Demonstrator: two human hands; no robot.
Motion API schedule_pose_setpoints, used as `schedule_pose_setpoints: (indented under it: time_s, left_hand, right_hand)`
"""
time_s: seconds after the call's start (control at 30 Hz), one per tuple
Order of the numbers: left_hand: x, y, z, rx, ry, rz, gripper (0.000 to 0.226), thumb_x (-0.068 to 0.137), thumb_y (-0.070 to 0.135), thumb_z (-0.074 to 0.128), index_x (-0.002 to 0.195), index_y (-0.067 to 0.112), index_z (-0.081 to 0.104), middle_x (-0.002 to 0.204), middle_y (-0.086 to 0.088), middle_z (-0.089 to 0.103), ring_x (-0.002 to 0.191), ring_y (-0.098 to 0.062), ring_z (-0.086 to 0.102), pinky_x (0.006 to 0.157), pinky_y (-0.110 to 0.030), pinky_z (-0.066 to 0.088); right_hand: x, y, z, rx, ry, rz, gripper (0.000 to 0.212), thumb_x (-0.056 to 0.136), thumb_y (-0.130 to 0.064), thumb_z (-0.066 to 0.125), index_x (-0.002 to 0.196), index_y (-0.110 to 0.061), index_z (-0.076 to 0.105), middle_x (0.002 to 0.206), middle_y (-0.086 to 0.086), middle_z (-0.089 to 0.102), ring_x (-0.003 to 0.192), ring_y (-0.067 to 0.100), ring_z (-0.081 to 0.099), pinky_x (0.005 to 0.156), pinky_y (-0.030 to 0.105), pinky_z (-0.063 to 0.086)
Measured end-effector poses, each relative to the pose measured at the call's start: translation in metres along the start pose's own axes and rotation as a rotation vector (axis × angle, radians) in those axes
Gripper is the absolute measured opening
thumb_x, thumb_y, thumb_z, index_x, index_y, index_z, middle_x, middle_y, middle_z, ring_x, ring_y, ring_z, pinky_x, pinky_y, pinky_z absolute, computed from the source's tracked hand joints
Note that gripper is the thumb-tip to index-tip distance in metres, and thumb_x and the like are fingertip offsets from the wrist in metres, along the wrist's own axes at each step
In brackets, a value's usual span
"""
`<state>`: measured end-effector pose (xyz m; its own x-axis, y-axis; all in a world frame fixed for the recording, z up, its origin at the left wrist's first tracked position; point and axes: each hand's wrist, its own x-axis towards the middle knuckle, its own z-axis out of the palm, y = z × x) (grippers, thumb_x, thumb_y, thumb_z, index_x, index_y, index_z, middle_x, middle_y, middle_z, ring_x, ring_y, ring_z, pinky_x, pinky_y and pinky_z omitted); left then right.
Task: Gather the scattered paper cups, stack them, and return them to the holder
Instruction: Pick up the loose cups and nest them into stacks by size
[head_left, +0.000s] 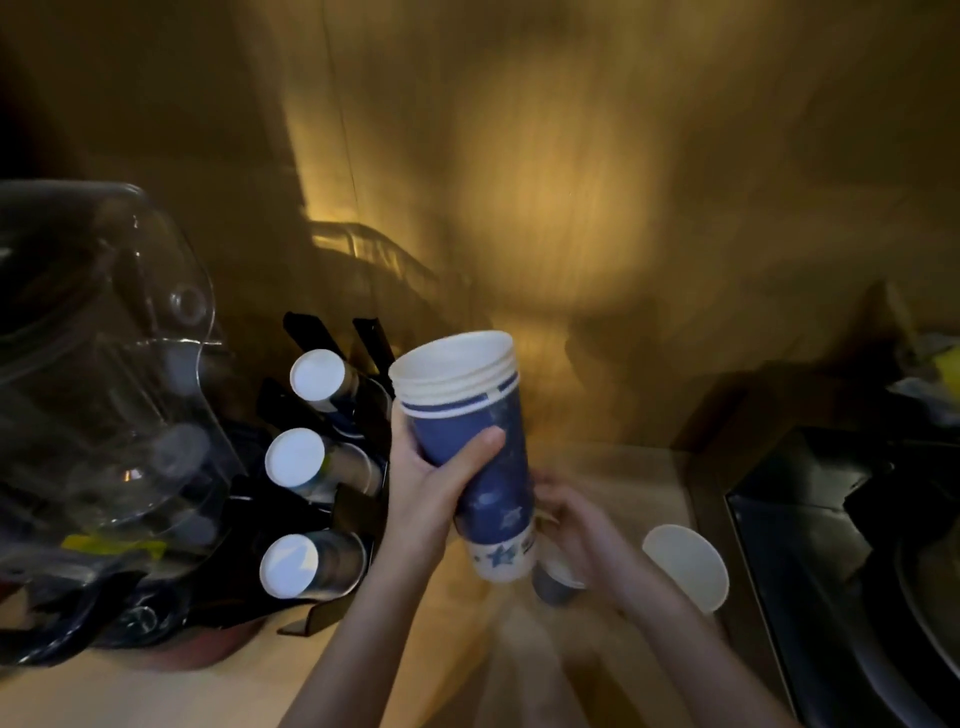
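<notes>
My left hand grips a stack of blue paper cups with white rims and star prints, tilted with the open mouths up and away from me. Behind and below the stack, my right hand is blurred and closes around a small grey-blue cup low over the counter. Another cup lies on its side to the right, its white mouth facing me. At the left stands the black cup holder, with three cup stacks lying in its slots, white bottoms toward me.
A clear plastic container bulges at the far left, over dark bags. A black sink borders the wooden counter on the right. A wire rack stands against the wooden back wall.
</notes>
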<state>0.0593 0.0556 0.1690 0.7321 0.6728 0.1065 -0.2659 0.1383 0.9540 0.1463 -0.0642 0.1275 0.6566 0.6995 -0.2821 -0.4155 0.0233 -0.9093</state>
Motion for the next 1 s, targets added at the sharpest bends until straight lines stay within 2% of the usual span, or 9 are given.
schedule_pose_setpoints:
  time_s: [0.1, 0.17, 0.27, 0.37, 0.43, 0.6, 0.73, 0.9, 1.0]
  left_hand:
    - [-0.006, 0.001, -0.005, 0.336, -0.125, 0.030, 0.091, 0.048, 0.040, 0.081, 0.128, 0.028, 0.041, 0.119, 0.007, 0.060, 0.108, -0.005, 0.059, 0.093, -0.032, 0.051]
    - [-0.012, -0.003, -0.008, 0.502, -0.205, 0.030, 0.095, 0.048, 0.045, 0.081, 0.131, 0.037, 0.034, 0.120, 0.015, 0.056, 0.108, 0.002, 0.056, 0.091, -0.023, 0.050]
    - [-0.023, -0.013, -0.007, 0.635, -0.286, 0.038, 0.093, 0.052, 0.044, 0.082, 0.127, 0.049, 0.027, 0.121, 0.018, 0.052, 0.107, 0.001, 0.054, 0.085, -0.009, 0.048]
    - [-0.031, -0.018, -0.005, 0.718, -0.299, 0.058, 0.093, 0.054, 0.039, 0.084, 0.123, 0.052, 0.023, 0.114, 0.027, 0.048, 0.105, 0.006, 0.052, 0.081, 0.000, 0.043]
    - [-0.035, -0.021, -0.004, 0.749, -0.307, 0.057, 0.092, 0.052, 0.044, 0.082, 0.123, 0.052, 0.023, 0.112, 0.029, 0.047, 0.104, 0.008, 0.051, 0.079, -0.002, 0.043]
    - [-0.045, -0.027, -0.003, 0.737, -0.347, -0.047, 0.095, 0.045, 0.059, 0.073, 0.128, 0.044, 0.029, 0.115, 0.018, 0.055, 0.103, -0.002, 0.057, 0.088, -0.024, 0.050]
    - [-0.046, -0.032, -0.005, 0.616, -0.452, -0.206, 0.087, 0.045, 0.053, 0.079, 0.122, 0.044, 0.040, 0.112, 0.015, 0.063, 0.098, -0.003, 0.062, 0.089, -0.036, 0.053]
    - [-0.050, -0.042, -0.006, 0.526, -0.462, -0.306, 0.082, 0.041, 0.046, 0.082, 0.114, 0.045, 0.044, 0.110, 0.014, 0.064, 0.095, 0.002, 0.063, 0.079, -0.019, 0.052]
    - [-0.053, -0.051, -0.005, 0.522, -0.428, -0.332, 0.097, 0.039, 0.052, 0.081, 0.125, 0.035, 0.041, 0.116, 0.010, 0.061, 0.099, -0.004, 0.062, 0.085, -0.027, 0.052]
  right_hand:
    - [-0.001, -0.023, -0.007, -0.195, -0.010, -0.173, 0.053, 0.057, -0.049, 0.061, 0.104, -0.025, 0.063, 0.112, -0.004, 0.065, 0.110, 0.016, 0.058, 0.091, 0.030, 0.046]
    - [-0.007, -0.041, -0.007, -0.278, -0.039, -0.257, 0.059, 0.059, -0.055, 0.059, 0.114, -0.034, 0.055, 0.116, -0.014, 0.060, 0.111, 0.004, 0.057, 0.090, 0.019, 0.046]
    - [-0.014, -0.050, -0.003, -0.471, -0.081, -0.217, 0.076, 0.056, -0.062, 0.061, 0.126, -0.041, 0.041, 0.117, -0.029, 0.047, 0.110, -0.010, 0.049, 0.081, 0.012, 0.045]
    - [-0.020, -0.041, -0.002, -0.573, -0.047, -0.172, 0.078, 0.054, -0.064, 0.063, 0.125, -0.040, 0.043, 0.115, -0.027, 0.050, 0.102, -0.013, 0.053, 0.074, 0.011, 0.047]
    - [-0.024, -0.034, -0.004, -0.563, -0.011, -0.176, 0.069, 0.054, -0.063, 0.064, 0.117, -0.041, 0.048, 0.113, -0.021, 0.056, 0.101, -0.008, 0.056, 0.072, 0.011, 0.048]
    - [-0.032, -0.029, -0.011, -0.479, 0.063, -0.161, 0.064, 0.048, -0.057, 0.070, 0.108, -0.039, 0.056, 0.106, -0.008, 0.066, 0.100, 0.007, 0.062, 0.079, 0.020, 0.048]
    - [-0.041, -0.035, -0.020, -0.369, 0.095, -0.184, 0.061, 0.049, -0.048, 0.073, 0.107, -0.035, 0.059, 0.104, -0.006, 0.067, 0.094, 0.008, 0.066, 0.075, 0.021, 0.050]
    - [-0.061, -0.066, -0.053, -0.280, 0.397, -0.414, 0.048, 0.064, -0.034, 0.068, 0.110, -0.024, 0.058, 0.104, -0.009, 0.062, 0.081, -0.007, 0.064, 0.065, 0.010, 0.049]
    - [-0.078, -0.074, -0.077, -0.262, 0.634, -0.543, 0.044, 0.074, -0.027, 0.065, 0.116, -0.018, 0.054, 0.101, -0.008, 0.059, 0.080, -0.012, 0.061, 0.065, 0.006, 0.046]
